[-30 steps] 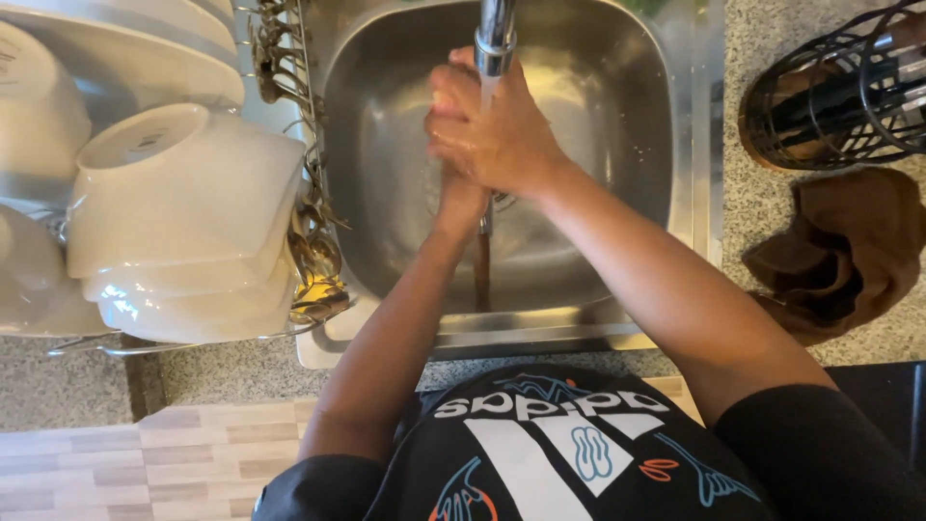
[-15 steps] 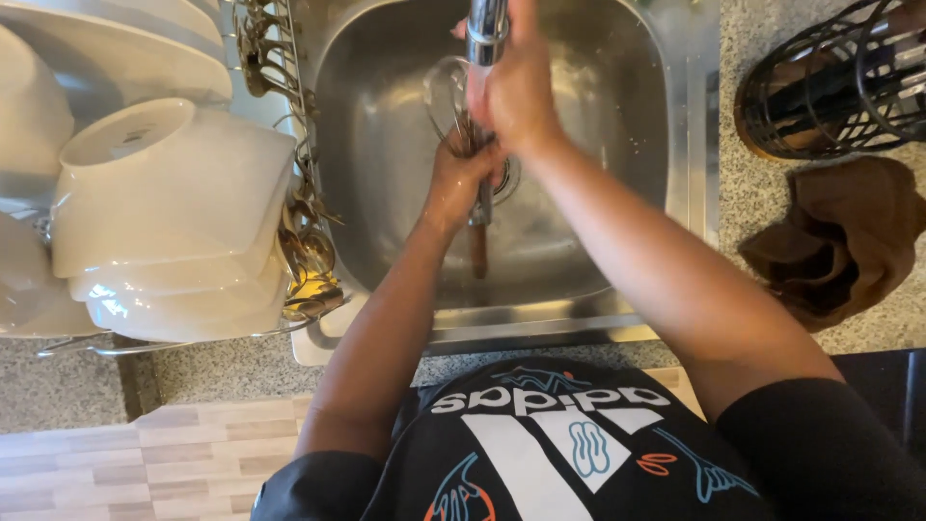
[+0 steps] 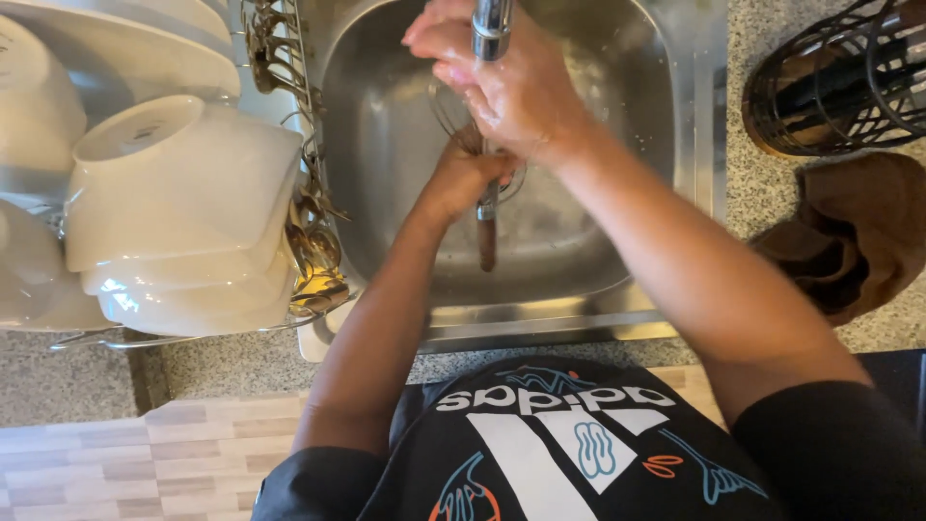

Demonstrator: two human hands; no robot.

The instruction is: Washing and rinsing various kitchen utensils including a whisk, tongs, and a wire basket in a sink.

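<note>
Several white bowls [image 3: 174,203] sit stacked upside down in the drying rack [image 3: 289,145] at your far left, with gold-toned cutlery [image 3: 313,246] crowded along the rack's sink-side edge. Next across, your left hand [image 3: 463,178] is low in the steel sink [image 3: 386,145], fingers closed around the neck of a wire whisk [image 3: 485,217]; its brown handle points back toward you and hangs clear of the basin floor, while the wire loops rise toward the tap. Your right hand [image 3: 511,92] lies just above and across the left, beneath the tap spout [image 3: 492,24], wet, fingers together and curled over the whisk's wires; whether they pinch the wires or only rub them cannot be told. Risk noted: both hands are wet and the hold sits on the slim neck, so the whisk may twist or slip and strike the basin. Water striking the wires could spray onto the granite counter [image 3: 772,183] and over the sink's front lip toward your shirt. Your left forearm passes close to the cutlery tips, so a sideways pull could snag them. Further right lies a crumpled brown cloth [image 3: 858,241], and behind it a black wire basket [image 3: 839,77], both well apart from the hands.
</note>
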